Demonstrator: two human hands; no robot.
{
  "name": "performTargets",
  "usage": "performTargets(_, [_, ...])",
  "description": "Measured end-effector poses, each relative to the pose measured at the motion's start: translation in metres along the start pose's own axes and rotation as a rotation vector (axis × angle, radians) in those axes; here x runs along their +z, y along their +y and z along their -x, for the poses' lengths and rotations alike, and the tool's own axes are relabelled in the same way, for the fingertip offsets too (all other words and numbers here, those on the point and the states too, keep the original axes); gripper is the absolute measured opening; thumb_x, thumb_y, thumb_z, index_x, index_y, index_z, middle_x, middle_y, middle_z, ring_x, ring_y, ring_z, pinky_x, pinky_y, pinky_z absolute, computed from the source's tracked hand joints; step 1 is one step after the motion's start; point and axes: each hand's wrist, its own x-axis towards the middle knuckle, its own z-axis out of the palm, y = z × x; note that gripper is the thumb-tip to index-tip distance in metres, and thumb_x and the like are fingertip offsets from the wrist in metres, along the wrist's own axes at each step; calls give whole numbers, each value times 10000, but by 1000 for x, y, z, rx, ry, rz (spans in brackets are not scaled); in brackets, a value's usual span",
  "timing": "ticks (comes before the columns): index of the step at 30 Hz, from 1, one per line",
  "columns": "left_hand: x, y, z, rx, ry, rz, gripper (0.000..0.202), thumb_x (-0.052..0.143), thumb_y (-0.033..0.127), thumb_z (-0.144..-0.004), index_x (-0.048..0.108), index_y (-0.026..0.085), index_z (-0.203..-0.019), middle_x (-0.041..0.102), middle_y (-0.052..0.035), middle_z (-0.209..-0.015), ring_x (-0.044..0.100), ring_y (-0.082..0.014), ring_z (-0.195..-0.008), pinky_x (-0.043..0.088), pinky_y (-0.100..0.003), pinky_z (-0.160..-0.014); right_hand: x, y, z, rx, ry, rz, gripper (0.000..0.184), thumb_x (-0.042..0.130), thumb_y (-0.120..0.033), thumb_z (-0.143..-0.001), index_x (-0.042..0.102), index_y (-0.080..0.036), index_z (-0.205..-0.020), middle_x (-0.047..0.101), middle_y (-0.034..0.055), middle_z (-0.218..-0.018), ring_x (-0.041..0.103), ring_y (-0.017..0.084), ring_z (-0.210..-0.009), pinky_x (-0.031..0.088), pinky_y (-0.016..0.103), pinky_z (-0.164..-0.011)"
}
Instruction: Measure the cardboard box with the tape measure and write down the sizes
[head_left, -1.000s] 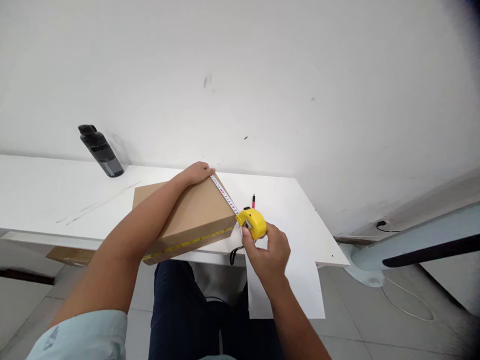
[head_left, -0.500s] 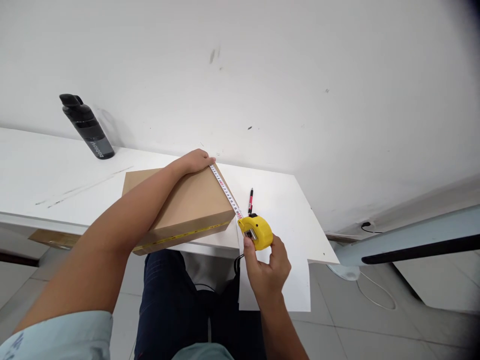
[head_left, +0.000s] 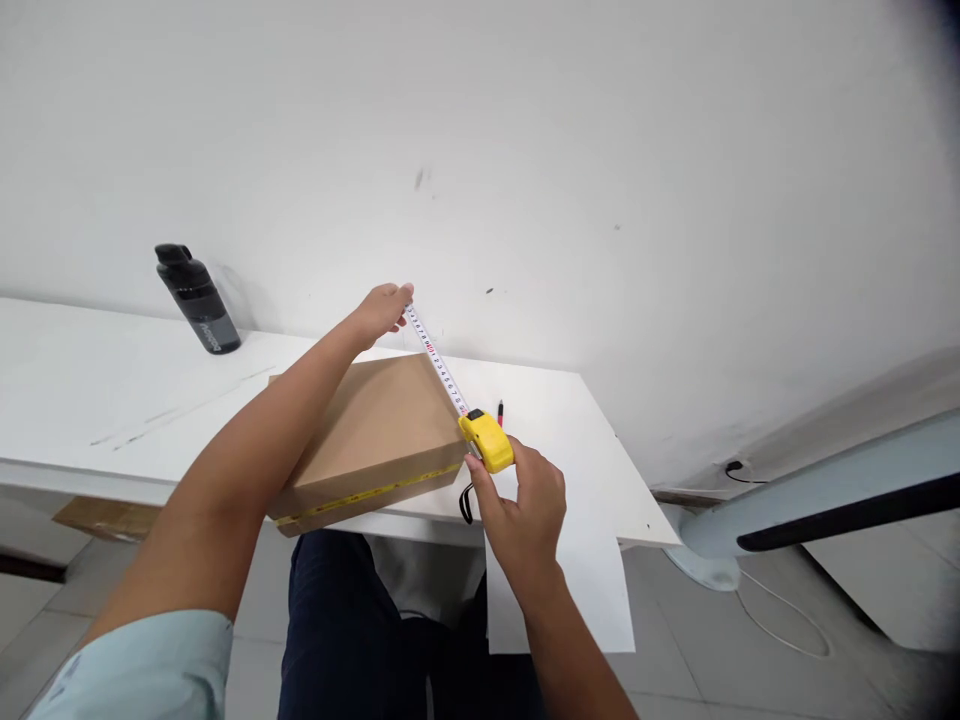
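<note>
Along the front edge of the table point(head_left: 52, 330), the cardboard box point(head_left: 382, 405) lies flat, its near side reaching the edge and seeming to jut slightly past it. Beyond the box's far right corner, the left hand point(head_left: 384, 308) pinches the end of the blade point(head_left: 437, 365) between thumb and fingers; the tip itself is hidden. Near the box's near right corner, the right hand point(head_left: 527, 500) is closed on the yellow tape measure point(head_left: 489, 442), thumb on its near side. With both ends gripped, the blade runs straight and its printed numbers face up, probably so they can be read. Whether it touches the cardboard, I cannot tell.

Toward the table's right end, a pen point(head_left: 501, 411) lies partly hidden behind the tape measure, and a sheet of paper point(head_left: 581, 615) hangs over the front edge beneath the right hand. A black strap point(head_left: 466, 503) dangles beside the box. Near the back edge, well left, stands a dark bottle point(head_left: 199, 302), out of the way. Behind, the wall point(head_left: 525, 150) limits room past the left hand.
</note>
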Motion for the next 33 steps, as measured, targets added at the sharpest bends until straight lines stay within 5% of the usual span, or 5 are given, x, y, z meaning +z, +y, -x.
performTargets(6, [6, 72, 88, 375, -260, -50, 310, 655, 464, -854, 591, 193, -720, 630, -24, -757, 552, -125, -687, 436, -275, -675, -13, -1, -16, 65, 209, 14, 340, 642, -526, -904, 651, -208, -1024, 740, 83, -906, 670, 258, -813, 484, 396, -808])
performTargets(12, [35, 91, 160, 529, -451, -287, 482, 408, 589, -979, 686, 214, -860, 711, -56, -972, 634, -226, -983, 482, -353, -855, -31, 9, -11, 28, 309, 69, 375, 673, -529, -878, 635, -215, -1079, 735, 105, -993, 672, 275, -886, 488, 410, -843])
performTargets(18, [102, 9, 206, 699, -299, -403, 707, 233, 660, -1007, 455, 191, -1488, 523, -134, -1515, 398, -290, -1466, 377, -473, -1171, -44, 87, -28, 442, 6, -19, 464, 602, -587, -874, 629, -187, -1109, 688, 52, -846, 624, 231, -748, 463, 347, -713])
performTargets(24, [195, -101, 180, 752, -376, -790, 717, 474, 610, -964, 441, 149, -1512, 390, -226, -1584, 349, -393, -1491, 376, -605, -1149, -24, 182, -76, 816, -436, -122, 293, 594, -360, -912, 645, -121, -751, 611, 46, -596, 474, 142, -519, 386, 287, -539])
performTargets(33, [187, -121, 126, 816, -600, -738, 774, 464, 675, -944, 364, 214, -1559, 322, -136, -1641, 292, -318, -1529, 308, -504, -1207, 26, 238, -113, 756, -658, 2, 372, 468, -433, -1018, 601, -152, -814, 577, 17, -559, 412, 120, -461, 353, 287, -513])
